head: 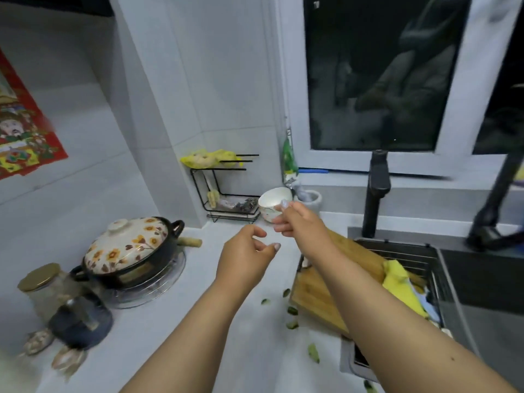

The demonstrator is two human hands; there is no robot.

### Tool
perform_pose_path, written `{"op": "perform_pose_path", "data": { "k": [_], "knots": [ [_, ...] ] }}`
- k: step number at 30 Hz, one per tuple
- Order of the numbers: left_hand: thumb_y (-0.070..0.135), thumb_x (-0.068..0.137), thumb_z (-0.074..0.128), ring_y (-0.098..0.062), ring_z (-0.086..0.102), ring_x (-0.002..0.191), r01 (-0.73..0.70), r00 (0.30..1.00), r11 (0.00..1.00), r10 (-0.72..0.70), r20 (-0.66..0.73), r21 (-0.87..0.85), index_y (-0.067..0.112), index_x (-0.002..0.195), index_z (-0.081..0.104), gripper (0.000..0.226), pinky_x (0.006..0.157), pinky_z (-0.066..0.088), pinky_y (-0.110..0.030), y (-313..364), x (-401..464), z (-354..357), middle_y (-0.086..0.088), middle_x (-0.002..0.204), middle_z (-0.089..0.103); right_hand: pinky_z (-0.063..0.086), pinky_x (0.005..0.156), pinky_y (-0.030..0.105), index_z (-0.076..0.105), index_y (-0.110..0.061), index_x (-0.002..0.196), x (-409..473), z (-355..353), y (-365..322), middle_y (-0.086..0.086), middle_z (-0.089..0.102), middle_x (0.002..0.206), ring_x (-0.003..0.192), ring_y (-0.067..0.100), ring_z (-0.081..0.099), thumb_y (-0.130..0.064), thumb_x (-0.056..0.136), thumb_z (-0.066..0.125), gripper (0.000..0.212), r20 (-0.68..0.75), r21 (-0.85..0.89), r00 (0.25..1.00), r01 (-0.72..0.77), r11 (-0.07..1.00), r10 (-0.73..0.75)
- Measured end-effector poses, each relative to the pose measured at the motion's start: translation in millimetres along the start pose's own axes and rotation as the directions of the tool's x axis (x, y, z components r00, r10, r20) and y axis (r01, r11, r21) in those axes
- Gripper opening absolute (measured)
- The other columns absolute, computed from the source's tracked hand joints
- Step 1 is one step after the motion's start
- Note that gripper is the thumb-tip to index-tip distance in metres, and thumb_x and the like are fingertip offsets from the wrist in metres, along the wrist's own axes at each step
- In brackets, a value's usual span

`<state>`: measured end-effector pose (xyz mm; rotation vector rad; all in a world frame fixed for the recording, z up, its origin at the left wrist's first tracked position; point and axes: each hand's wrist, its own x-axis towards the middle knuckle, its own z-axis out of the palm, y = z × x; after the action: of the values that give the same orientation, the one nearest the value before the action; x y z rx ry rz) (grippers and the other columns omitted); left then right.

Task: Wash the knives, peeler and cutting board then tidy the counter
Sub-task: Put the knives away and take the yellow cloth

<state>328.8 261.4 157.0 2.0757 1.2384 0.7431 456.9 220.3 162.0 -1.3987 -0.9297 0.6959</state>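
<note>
Right hand (pixel 297 219) pinches white bowl (pixel 272 204) above cutting board (pixel 320 296); left hand (pixel 245 255) loosely curled, empty.

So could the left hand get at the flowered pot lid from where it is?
Probably yes. The left hand hangs empty over bare counter, and nothing stands between it and the pot lid to its left.
</note>
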Motion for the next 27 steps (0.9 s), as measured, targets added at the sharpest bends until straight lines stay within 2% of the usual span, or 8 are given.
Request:
{"op": "perform_pose_path", "data": {
  "k": [3,6,9,14,18,21,23,27],
  "knots": [
    [0.039,0.081,0.07,-0.008,0.063,0.077,-0.012,0.996,1.0,0.013,0.091,-0.007,0.027,0.099,0.057,0.025,0.068,0.05,-0.028,20.3,1.7,40.0,0.008,0.078,0.066,0.05,0.093,0.043,0.06,-0.027,0.09,-3.9,-46.2,14.3,-0.002,0.068,0.089,0.088,0.018,0.065,-0.039,0.099,0.042,0.023,-0.096,0.003,0.993,-0.063,0.998,0.063],
    [0.037,0.081,0.07,-0.008,0.061,0.077,-0.016,0.984,1.0,0.015,0.176,0.006,0.026,0.098,0.058,0.023,0.063,0.046,-0.023,33.0,2.3,79.1,0.008,0.08,0.066,0.05,0.086,0.037,0.062,-0.017,0.094,-9.7,-91.9,29.5,0.008,0.068,0.096,0.085,0.018,0.064,-0.037,0.101,0.038,0.031,-0.181,-0.022,0.978,-0.107,0.994,0.102],
    [0.036,0.084,0.068,-0.006,0.06,0.075,-0.008,0.964,1.0,0.002,0.267,0.021,0.024,0.102,0.057,0.025,0.055,0.041,-0.016,37.1,0.3,111.6,0.009,0.085,0.065,0.05,0.084,0.037,0.062,-0.02,0.089,-14.9,-131.9,47.7,0.012,0.068,0.096,0.083,0.021,0.064,-0.035,0.101,0.038,0.03,-0.261,0.006,0.954,-0.15,0.989,0.147],
    [0.037,0.087,0.065,-0.009,0.059,0.083,-0.004,0.919,0.996,-0.031,0.392,0.087,0.02,0.109,0.055,0.029,0.073,0.047,-0.026,40.1,-1.9,175.5,0.012,0.084,0.06,0.051,0.079,0.039,0.063,-0.003,0.102,-25.9,-204.1,83.7,0.018,0.067,0.093,0.081,0.026,0.062,-0.026,0.101,0.037,0.035,-0.418,0.125,0.85,-0.295,0.947,0.32],
    [0.039,0.086,0.064,-0.021,0.06,0.102,-0.001,0.882,0.977,-0.098,0.461,0.211,0.018,0.117,0.057,0.038,0.086,0.048,-0.029,42.4,-3.0,229.5,-0.002,0.11,0.064,0.052,0.07,0.036,0.061,-0.008,0.089,-34.7,-252.1,106.0,0.016,0.065,0.085,0.073,0.025,0.061,-0.036,0.102,0.035,0.04,-0.495,0.178,0.776,-0.349,0.92,0.39],
    [0.039,0.088,0.063,-0.023,0.057,0.109,0.004,0.853,0.967,-0.137,0.504,0.256,0.015,0.125,0.054,0.045,0.089,0.045,-0.028,45.3,-5.0,262.9,-0.006,0.119,0.061,0.049,0.061,0.029,0.06,-0.007,0.092,-36.8,-276.5,119.6,0.014,0.065,0.081,0.068,0.022,0.059,-0.037,0.102,0.034,0.041,-0.51,0.166,0.763,-0.367,0.915,0.398],
    [0.037,0.09,0.061,-0.023,0.057,0.111,0.01,0.84,0.96,-0.159,0.519,0.279,0.013,0.13,0.05,0.048,0.089,0.044,-0.028,48.3,-4.8,281.8,-0.006,0.122,0.06,0.049,0.062,0.029,0.061,-0.01,0.089,-35.2,-286.6,129.2,0.013,0.066,0.081,0.068,0.021,0.06,-0.037,0.102,0.034,0.04,-0.506,0.144,0.759,-0.394,0.908,0.409],
    [0.037,0.09,0.061,-0.027,0.055,0.115,-0.038,0.869,0.937,-0.14,0.474,0.347,0.01,0.129,0.047,0.05,0.092,0.044,-0.031,53.9,1.4,315.2,-0.01,0.128,0.056,0.046,0.061,0.03,0.06,-0.013,0.081,-34.4,-297.1,146.2,0.01,0.064,0.075,0.063,0.02,0.058,-0.033,0.101,0.037,0.036,-0.483,0.135,0.761,-0.425,0.895,0.434]
  ]
}}
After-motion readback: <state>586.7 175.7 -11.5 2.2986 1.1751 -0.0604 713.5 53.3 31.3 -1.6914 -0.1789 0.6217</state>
